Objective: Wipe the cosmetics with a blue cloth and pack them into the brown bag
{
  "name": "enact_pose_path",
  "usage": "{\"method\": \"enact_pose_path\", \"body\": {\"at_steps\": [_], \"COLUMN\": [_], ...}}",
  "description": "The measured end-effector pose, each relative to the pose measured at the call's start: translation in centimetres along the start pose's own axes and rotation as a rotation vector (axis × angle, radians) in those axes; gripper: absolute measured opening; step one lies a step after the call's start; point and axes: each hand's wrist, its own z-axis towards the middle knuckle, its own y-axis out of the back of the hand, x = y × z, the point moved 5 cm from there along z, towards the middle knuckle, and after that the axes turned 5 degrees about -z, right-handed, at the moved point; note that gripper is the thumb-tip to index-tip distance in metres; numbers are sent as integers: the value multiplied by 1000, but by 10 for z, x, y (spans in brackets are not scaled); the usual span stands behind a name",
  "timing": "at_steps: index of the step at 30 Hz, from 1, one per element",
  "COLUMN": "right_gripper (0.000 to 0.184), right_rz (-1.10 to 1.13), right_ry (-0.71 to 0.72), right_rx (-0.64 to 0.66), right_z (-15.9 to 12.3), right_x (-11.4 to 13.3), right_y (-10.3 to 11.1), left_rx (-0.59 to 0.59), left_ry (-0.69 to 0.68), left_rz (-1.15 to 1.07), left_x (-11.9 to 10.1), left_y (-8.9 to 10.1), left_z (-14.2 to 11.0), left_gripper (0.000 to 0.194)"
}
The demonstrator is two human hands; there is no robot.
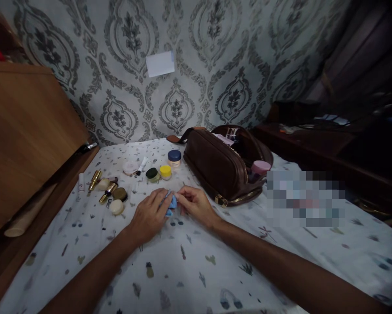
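My left hand point(152, 213) is closed around a small light-blue cloth point(172, 205), most of it hidden under the fingers. Against its right side, my right hand point(197, 204) makes a pinch with thumb and forefinger; a small pale bit shows at the fingertips, too little to name. Just beyond the hands stand a yellow-lidded jar point(165, 172), a dark green-lidded jar point(152, 175) and a blue-lidded jar point(174, 158). A brown cosmetic bag point(212, 168) lies unzipped to the right, with a pink-lidded jar point(260, 167) in its opening.
Left of the hands are a cream-lidded jar point(116, 206), a brown-lidded jar point(120, 193), gold tubes point(95, 180) and a white tube point(81, 182). Farther back lie a round compact point(130, 167) and a small white tube point(143, 165). A wooden panel point(32, 139) borders the left side.
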Motion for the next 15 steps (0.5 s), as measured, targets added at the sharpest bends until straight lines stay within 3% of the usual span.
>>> {"method": "enact_pose_path", "body": {"at_steps": [3, 6, 10, 15], "right_gripper": [46, 49, 52, 53], "right_rz": [2, 0, 32, 45], "right_ry": [-23, -63, -95, -111], "right_rx": [-12, -59, -149, -134], "right_z": [0, 3, 8, 9], "right_x": [2, 3, 5, 4], "right_y": [-1, 7, 20, 20], "left_rx": [117, 186, 192, 169], "left_ry": [80, 192, 276, 281], "left_rz": [2, 9, -26, -99], "left_x": [7, 27, 49, 52], "left_y": [-5, -7, -9, -13], "left_z": [0, -4, -10, -13], "left_gripper": [38, 35, 30, 32]}}
